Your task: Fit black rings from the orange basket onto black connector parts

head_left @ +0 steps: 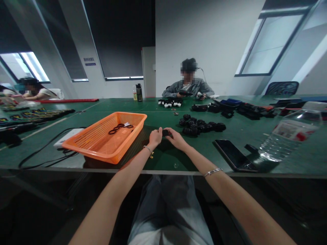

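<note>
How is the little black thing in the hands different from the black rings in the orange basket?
The small black part is a chunky lump, while the black rings are thin, flat hoops. The part is pinched between the left hand and right hand over the green table; the rings lie loose in the orange basket, untouched. There is one part but several rings. Both are black and small.
</note>
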Demonstrator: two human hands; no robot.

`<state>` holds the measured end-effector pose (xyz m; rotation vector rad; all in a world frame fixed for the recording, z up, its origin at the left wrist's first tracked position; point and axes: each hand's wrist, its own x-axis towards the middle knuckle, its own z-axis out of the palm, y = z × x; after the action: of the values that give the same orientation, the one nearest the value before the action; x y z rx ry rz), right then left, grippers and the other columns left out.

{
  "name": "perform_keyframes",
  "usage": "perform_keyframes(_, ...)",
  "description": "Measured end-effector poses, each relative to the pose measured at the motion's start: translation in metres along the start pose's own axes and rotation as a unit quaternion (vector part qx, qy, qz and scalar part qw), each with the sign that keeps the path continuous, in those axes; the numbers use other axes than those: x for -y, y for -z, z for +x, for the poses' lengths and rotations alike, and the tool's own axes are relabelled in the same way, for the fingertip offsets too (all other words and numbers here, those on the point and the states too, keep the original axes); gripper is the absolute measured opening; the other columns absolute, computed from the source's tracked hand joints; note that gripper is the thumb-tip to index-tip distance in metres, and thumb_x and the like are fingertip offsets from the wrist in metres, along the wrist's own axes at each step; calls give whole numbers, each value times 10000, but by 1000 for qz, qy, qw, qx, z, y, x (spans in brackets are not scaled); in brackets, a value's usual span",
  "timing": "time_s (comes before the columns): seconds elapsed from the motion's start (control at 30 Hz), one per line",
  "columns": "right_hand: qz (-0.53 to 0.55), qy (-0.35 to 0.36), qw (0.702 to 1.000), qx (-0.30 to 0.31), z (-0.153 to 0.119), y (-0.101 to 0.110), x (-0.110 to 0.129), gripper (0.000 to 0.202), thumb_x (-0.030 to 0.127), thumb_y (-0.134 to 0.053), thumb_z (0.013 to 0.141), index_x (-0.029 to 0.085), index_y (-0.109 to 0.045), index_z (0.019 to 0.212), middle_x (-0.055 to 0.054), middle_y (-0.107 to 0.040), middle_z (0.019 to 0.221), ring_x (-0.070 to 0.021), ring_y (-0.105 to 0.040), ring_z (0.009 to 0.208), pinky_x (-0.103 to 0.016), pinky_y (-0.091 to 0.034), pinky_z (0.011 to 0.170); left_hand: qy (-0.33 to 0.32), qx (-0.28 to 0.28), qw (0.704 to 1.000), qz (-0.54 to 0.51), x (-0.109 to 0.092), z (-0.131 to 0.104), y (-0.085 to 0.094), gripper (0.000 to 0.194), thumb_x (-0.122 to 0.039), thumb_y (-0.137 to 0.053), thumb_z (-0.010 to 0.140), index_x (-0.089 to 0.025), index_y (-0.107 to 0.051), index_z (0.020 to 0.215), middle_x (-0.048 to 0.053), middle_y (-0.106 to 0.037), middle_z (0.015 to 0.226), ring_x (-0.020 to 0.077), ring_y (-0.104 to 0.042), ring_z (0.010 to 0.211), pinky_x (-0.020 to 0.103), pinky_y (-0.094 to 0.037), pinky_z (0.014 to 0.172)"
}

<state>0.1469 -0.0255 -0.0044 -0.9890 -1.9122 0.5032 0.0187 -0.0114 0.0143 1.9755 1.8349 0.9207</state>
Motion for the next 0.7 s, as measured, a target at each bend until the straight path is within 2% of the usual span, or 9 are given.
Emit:
perform_keyframes(0.07, -26, 27, 999, -2, 0, 1, 0, 351, 161, -496, 701, 206, -500, 1048, -58, -560, 995, -158, -531, 844, -315, -436, 764, 12, 5, 1000, -8, -1, 0, 0, 505, -334, -222, 860, -89, -658, 794, 170, -656, 873, 224, -603, 824, 269, -409, 685)
perform_keyframes(0.23, -55, 33, 998, -8, 0, 0, 6, 306, 200, -474, 739, 194, -514, 1042, -84, -564, 1038, -187, -522, 942, -350, -402, 845, 6, -2, 999, 41, -3, -6, 3, 436, -243, -221, 860, -114, -635, 809, 154, -643, 903, 218, -584, 859, 274, -392, 692)
perform_keyframes(0.3, -55, 27, 998, -19, 0, -1, 9, 285, 208, -471, 740, 190, -525, 1019, -80, -578, 1023, -192, -529, 936, -353, -394, 850, -8, -12, 998, 66, -3, -7, 4, 419, -219, -225, 858, -129, -631, 809, 139, -643, 908, 210, -578, 860, 270, -386, 687)
perform_keyframes(0.4, -36, -1, 999, -33, 0, -2, 14, 257, 232, -487, 730, 203, -544, 979, -49, -611, 914, -184, -557, 826, -332, -418, 784, -24, -29, 995, 88, -3, -7, 3, 412, -206, -235, 854, -147, -638, 795, 119, -647, 900, 193, -576, 847, 256, -381, 678)
perform_keyframes(0.53, 65, -129, 989, -38, 2, -6, 14, 194, 323, -447, 765, 189, -576, 817, -4, -566, 598, -147, -521, 546, -275, -423, 564, -36, -49, 991, 116, -4, -7, 2, 439, -242, -246, 849, -113, -660, 775, 139, -655, 844, 195, -587, 804, 252, -384, 662)
perform_keyframes(0.6, 152, -212, 965, -20, 4, -7, 12, 251, 364, -416, 786, 176, -556, 694, 6, -515, 506, -122, -467, 450, -243, -380, 461, -70, -51, 986, 143, -4, -8, 4, 456, -256, -247, 844, -88, -665, 773, 154, -655, 814, 202, -593, 775, 259, -384, 652)
perform_keyframes(0.7, 270, -316, 909, 22, 5, -4, 8, 302, 375, -410, 801, 169, -506, 603, 2, -496, 469, -93, -417, 399, -212, -335, 399, -153, -32, 971, 179, -2, -10, 8, 437, -257, -270, 826, -75, -664, 772, 165, -652, 811, 212, -593, 758, 271, -382, 647)
